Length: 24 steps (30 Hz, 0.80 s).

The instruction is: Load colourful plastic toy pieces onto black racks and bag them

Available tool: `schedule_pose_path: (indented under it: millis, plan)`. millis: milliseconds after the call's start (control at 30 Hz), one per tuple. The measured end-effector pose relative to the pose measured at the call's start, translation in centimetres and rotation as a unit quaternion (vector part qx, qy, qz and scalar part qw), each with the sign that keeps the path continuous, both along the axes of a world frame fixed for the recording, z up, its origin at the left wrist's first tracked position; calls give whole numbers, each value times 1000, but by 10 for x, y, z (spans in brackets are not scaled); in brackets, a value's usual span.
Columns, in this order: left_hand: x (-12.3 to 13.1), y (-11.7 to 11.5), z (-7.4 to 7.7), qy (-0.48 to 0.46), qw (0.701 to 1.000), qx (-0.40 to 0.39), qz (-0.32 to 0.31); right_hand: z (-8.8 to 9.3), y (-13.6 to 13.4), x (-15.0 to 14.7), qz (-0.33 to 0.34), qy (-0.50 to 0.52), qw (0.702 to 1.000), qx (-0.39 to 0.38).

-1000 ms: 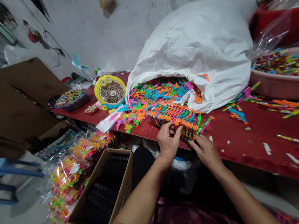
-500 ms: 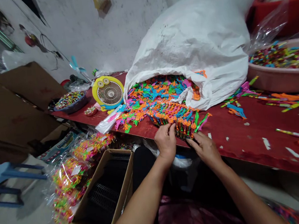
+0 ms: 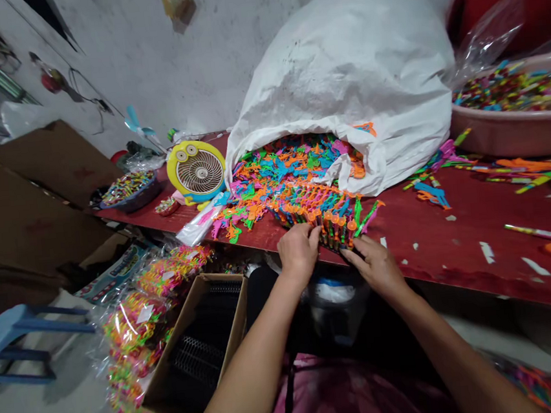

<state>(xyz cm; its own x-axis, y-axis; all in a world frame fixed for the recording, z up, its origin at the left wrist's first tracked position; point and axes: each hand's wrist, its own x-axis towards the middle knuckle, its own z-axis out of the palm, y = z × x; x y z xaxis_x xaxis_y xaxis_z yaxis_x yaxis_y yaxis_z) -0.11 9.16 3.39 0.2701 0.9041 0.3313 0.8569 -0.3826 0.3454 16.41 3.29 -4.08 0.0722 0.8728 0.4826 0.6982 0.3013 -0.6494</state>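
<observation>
While the fingers (image 3: pixel 309 234) of the left hand (image 3: pixel 299 251) curl down over the near ends of a packed row of toy pieces (image 3: pixel 323 218), gripping a few of them, the right hand (image 3: pixel 377 267) lies flatter, its fingertips (image 3: pixel 351 253) stretched to touch the row's right-hand corner; whether its thumb pinches anything beneath is hidden. This row sits directly ahead of both hands, at the near edge of the red table (image 3: pixel 454 241), and its long axis runs slantwise, from far-left to near-right, with each single piece pointing away toward the wall. Both hands are in contact with it, the left about mid-row and the right at the closer end. Beyond the row, loose pieces of the same bright colours (image 3: pixel 295 162) spill from the mouth of a white sack (image 3: pixel 355 75) lying on its side. A small yellow fan (image 3: pixel 197 172) stands left of that spill, well apart from the hands, and an open cardboard box (image 3: pixel 196 350) rests on the floor under the left forearm.
</observation>
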Motion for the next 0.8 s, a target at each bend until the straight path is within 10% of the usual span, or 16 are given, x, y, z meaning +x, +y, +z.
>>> schedule_pose_path:
  millis: [267, 800]
  plan:
    - [11, -7, 4, 105, 994, -25, 9, 0, 2, 0, 4, -4, 1000, -10]
    - [11, 6, -20, -27, 999, -42, 0, -2, 5, -3, -27, -19, 999, -14]
